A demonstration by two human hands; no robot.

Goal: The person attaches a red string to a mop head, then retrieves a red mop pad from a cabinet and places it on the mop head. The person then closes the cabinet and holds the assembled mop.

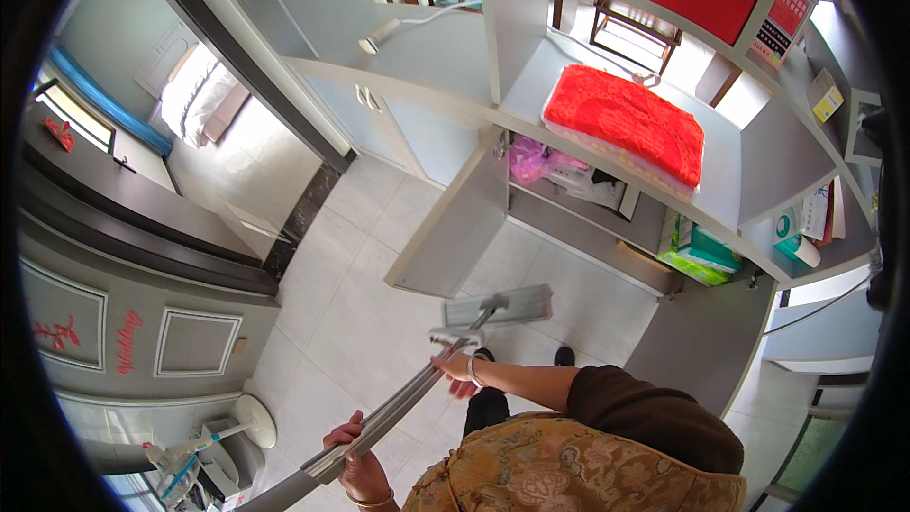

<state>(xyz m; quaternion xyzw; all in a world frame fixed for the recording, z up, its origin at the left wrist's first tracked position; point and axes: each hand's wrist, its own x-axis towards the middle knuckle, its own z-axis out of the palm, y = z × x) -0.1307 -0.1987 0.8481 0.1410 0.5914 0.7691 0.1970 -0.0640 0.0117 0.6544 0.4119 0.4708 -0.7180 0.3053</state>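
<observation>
A flat mop [408, 396] with a grey pole slants across the lower middle of the view. Its wide, pale head [498, 305] is at the far end, over the tiled floor by an opened cabinet door. My left hand [356, 450] is wrapped around the upper part of the pole, at the lower left. Farther down the pole, my right hand [459, 370] holds it close to a whitish fitting [455, 336] just behind the head. Part of the right hand's grip is hidden by the pole. Each wrist wears a bracelet.
An opened cabinet door [455, 218] juts out beside the mop head; another open door [706, 341] stands at right. Plastic bags [536, 159] and green packs [697, 251] fill the cabinet. A folded red cloth [626, 123] lies above. A fan [254, 420] stands at lower left.
</observation>
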